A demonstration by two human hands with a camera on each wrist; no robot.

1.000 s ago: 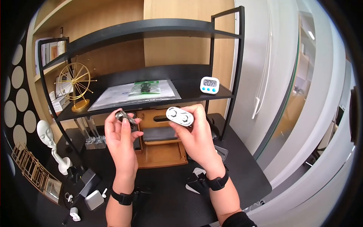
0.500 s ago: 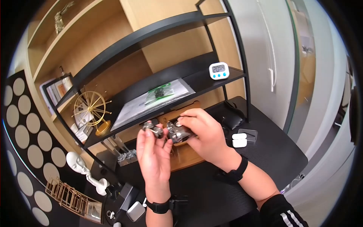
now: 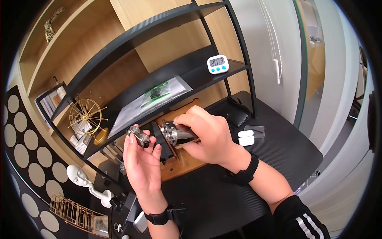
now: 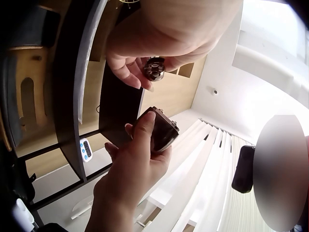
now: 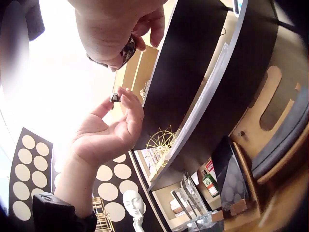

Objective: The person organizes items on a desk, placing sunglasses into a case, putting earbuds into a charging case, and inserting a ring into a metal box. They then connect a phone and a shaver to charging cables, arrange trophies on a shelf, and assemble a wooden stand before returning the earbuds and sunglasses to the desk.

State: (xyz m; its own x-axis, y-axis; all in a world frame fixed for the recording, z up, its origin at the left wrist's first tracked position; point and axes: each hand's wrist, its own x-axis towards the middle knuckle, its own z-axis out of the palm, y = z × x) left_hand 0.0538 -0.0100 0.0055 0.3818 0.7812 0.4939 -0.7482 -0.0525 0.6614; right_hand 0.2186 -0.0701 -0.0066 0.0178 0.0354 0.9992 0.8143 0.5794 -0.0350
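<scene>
1. The left hand (image 3: pixel 144 171) grasps a small metal piece (image 3: pixel 139 136), pinching it between thumb and fingertips, with other fingers spread and the palm turned upward. Two round, ringed parts show on the piece.

2. The right hand (image 3: pixel 211 137) grips a dark, glossy device (image 3: pixel 182 134), thumb and fingers curled round its body. The device's metallic end faces the small piece; the two items are near each other but apart, held up in front of a black rack (image 3: pixel 238 42).

3. Behind and below the hands, a wooden organizer (image 3: pixel 181 167) sits on the black desk (image 3: pixel 294 149). Black wristbands (image 3: pixel 247 169) circle both wrists.

4. On the rack's lower shelf (image 3: pixel 199 75), a white timer (image 3: pixel 218 64) with blue buttons reads 20 53. Left of it lie flat plastic sleeves (image 3: pixel 131 113) topped by a clear bag (image 3: pixel 159 92) with green edging, and a gold wheel (image 3: pixel 85 117) stands toward the left end.

5. At the desk's right side, a white case (image 3: pixel 246 139) lies beside a clear box (image 3: pixel 259 131), with a black pouch (image 3: pixel 238 113) farther back. At the left, a white figurine (image 3: pixel 78 176) stands near a brown lattice frame (image 3: pixel 73 211).
</scene>
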